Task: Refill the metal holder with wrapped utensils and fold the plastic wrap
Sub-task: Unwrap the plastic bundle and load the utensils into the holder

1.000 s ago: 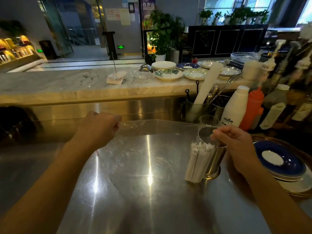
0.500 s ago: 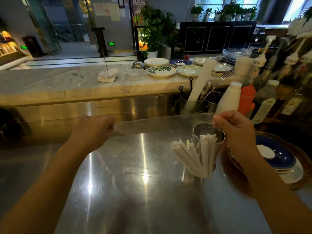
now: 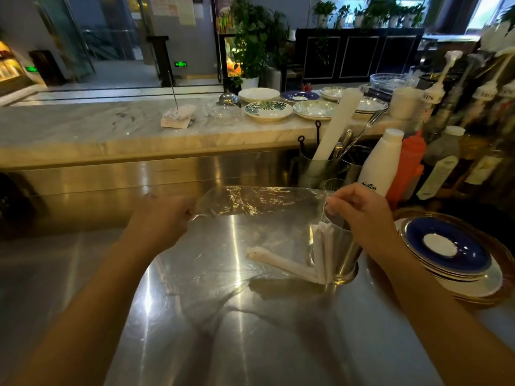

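Note:
A clear plastic wrap point(image 3: 250, 215) hangs stretched between my two hands above the steel counter. My left hand point(image 3: 164, 218) pinches its left top corner. My right hand point(image 3: 359, 210) pinches the right top corner, right over the rim of the metal holder point(image 3: 341, 254). White paper-wrapped utensils point(image 3: 295, 263) lie behind the wrap: some lean upright against the holder's left side, others have tipped flat onto the counter, pointing left. I cannot tell whether any are inside the holder.
A stack of blue and white plates point(image 3: 451, 254) sits just right of the holder. Behind it stand a white bottle point(image 3: 381, 162), an orange bottle point(image 3: 408, 162) and a tool canister with a white roll point(image 3: 320, 165). Plates line the marble ledge point(image 3: 83, 129).
Both hands lifted the plastic wrap up off the counter. The bundle of wrapped utensils fanned out and part of it fell flat to the left of the holder.

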`<act>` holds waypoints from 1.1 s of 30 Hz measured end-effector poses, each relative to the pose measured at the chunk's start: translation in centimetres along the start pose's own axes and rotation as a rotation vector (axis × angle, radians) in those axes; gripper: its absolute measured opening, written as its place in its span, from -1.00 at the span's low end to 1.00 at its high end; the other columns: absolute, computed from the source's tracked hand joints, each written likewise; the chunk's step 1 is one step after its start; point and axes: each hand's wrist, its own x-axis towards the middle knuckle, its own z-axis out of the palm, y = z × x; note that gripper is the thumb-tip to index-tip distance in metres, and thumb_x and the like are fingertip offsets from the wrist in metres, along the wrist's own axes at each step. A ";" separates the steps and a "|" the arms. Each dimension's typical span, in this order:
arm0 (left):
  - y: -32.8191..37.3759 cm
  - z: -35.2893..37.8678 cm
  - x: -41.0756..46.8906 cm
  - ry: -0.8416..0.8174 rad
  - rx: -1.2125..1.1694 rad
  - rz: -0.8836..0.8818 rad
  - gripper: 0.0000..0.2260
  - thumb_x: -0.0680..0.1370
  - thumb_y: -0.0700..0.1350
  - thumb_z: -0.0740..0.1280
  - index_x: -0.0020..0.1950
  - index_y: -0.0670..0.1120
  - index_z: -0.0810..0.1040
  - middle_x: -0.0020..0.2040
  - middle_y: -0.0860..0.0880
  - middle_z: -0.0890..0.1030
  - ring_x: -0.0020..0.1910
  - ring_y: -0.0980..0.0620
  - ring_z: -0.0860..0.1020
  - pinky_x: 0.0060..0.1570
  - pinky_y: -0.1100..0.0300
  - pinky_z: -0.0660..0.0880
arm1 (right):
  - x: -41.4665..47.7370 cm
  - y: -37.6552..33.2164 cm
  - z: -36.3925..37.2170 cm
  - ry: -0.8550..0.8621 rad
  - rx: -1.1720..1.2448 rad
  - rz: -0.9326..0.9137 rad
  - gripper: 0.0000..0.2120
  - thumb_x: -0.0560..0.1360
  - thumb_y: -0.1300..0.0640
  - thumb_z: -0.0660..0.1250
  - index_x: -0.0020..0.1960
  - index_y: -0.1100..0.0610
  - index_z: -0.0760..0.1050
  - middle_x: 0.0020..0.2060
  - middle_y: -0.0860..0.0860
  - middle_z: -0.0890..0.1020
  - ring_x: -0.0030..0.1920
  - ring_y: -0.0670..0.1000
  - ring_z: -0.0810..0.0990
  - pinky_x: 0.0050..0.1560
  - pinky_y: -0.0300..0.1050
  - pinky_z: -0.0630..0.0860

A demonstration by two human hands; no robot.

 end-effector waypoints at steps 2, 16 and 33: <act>-0.5 0.2 -0.2 -0.029 -0.016 -0.031 -0.89 0.47 -0.26 0.29 -0.21 -0.08 0.50 -0.28 -0.04 0.58 -0.30 -0.06 0.50 -0.33 0.13 0.32 | 0.0 0.0 0.6 -0.012 0.020 -0.004 -0.84 0.45 0.16 0.33 -0.24 -0.06 0.46 -0.34 -0.08 0.59 -0.33 -0.22 0.57 -0.32 -0.46 0.47; -2.5 0.7 -1.0 -0.016 -0.057 -0.185 -0.95 0.50 -0.22 0.30 -0.11 -0.13 0.55 -0.18 -0.14 0.62 -0.12 -0.16 0.52 0.03 0.01 0.27 | -0.4 1.2 1.9 -0.051 0.083 0.077 -0.86 0.42 0.15 0.37 -0.19 -0.09 0.49 -0.27 -0.05 0.62 -0.26 -0.17 0.60 -0.26 -0.40 0.52; -1.2 0.0 -0.1 -0.060 -0.157 -0.042 -0.96 0.48 -0.14 0.37 -0.12 -0.06 0.62 -0.22 -0.03 0.61 -0.18 -0.07 0.53 -0.02 0.05 0.34 | -1.1 1.0 0.1 0.097 -0.032 0.136 -0.83 0.46 0.10 0.29 -0.29 -0.06 0.49 -0.32 -0.05 0.59 -0.29 -0.17 0.56 -0.29 -0.37 0.49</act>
